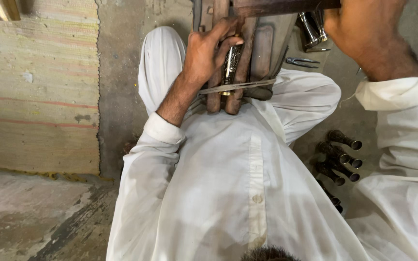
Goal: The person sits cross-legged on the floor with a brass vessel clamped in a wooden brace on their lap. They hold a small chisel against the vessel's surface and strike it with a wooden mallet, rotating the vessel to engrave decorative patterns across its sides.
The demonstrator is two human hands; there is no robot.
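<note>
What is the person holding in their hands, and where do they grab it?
The left hand presses a patterned metal tube near its top, between wooden clamp bars. The right hand reaches toward a dark bar; whether it grips it cannot be told.

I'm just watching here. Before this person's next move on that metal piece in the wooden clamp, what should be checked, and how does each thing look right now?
1. Engraved metal tube seated between the wooden clamp bars: ok.
2. Left hand steadying tube and clamp: ok, fingers wrap the bars.
3. Cord binding the bars: ok, looks taut.
4. Right hand grip on the dark bar: cannot tell, cut off at the picture's top edge.
5. Pliers within reach on the floor: ok.
6. Spare dark tubes clear of the work: ok, beside the right leg.
</note>
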